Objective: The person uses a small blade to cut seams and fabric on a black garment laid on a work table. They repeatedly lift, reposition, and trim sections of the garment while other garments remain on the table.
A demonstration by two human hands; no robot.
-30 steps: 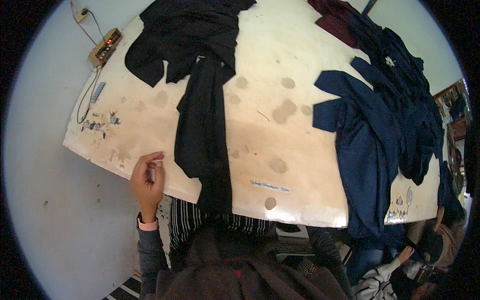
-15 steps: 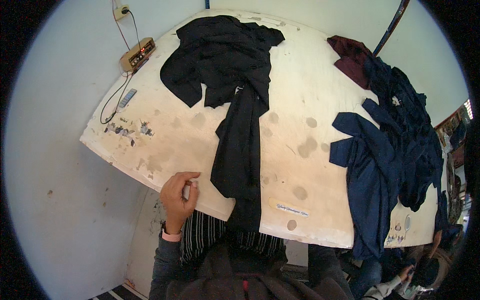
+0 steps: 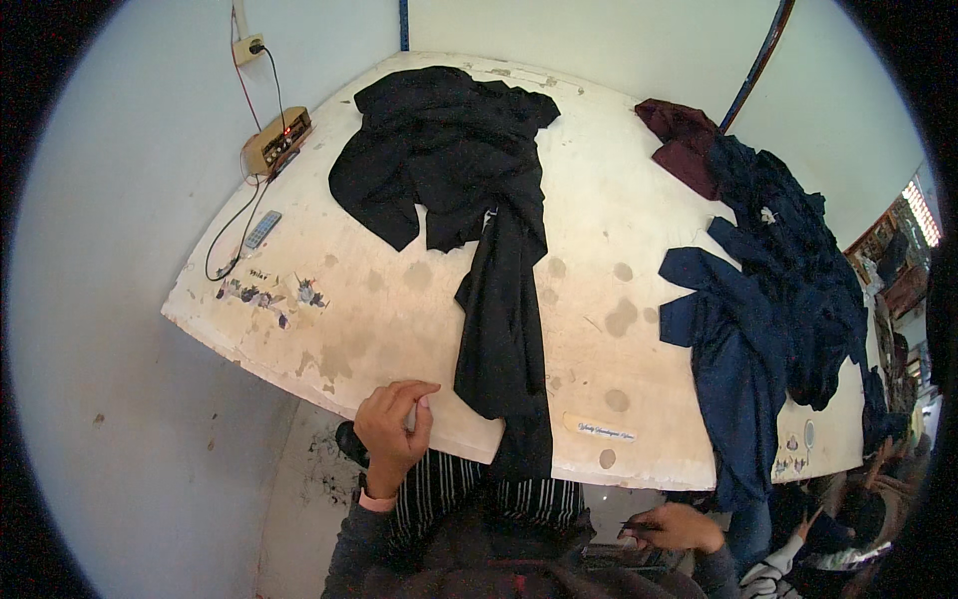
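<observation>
what right hand (image 3: 684,527) holds is unclear

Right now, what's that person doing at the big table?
The person's left hand is by the table's near edge, loosely curled, with nothing seen in it. The right hand, lower down in front of the table, holds a small dark object, too unclear to name. Black cloth lies bunched on the table, a strip reaching the near edge between the hands. Navy cloth lies on the right.
</observation>
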